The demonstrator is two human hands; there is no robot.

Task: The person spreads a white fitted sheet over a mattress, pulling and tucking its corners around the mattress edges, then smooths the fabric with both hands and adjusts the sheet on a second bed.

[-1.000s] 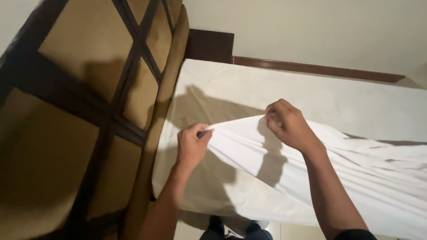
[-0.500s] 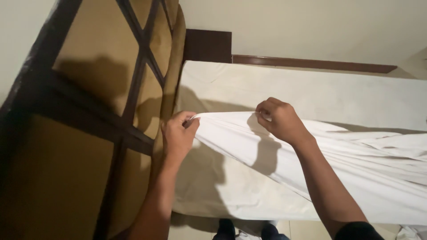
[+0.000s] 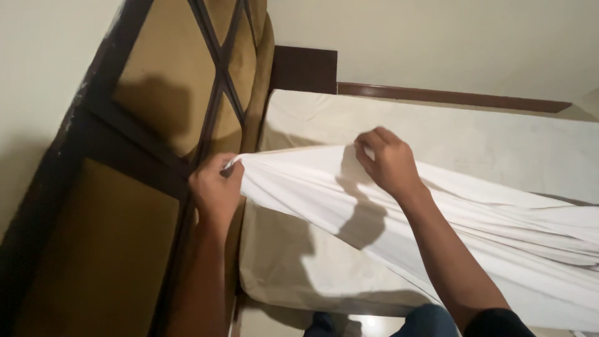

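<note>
Head view: the white sheet (image 3: 399, 206) is gripped along its upper edge by both hands. The left hand (image 3: 215, 190) is closed on the sheet's corner and has been carried leftward, now against the padded headboard (image 3: 168, 93). The right hand (image 3: 387, 163) is fisted on the edge, above the bare mattress (image 3: 474, 131). The corner is judged to be nearing the mattress corner

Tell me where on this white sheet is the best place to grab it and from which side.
Probably along the top hem of the white sheet, coming from the headboard end. The left hand pinches its corner and the right hand grips the hem further along; between them the edge is pulled taut above the mattress, so it is free to grasp.
</note>
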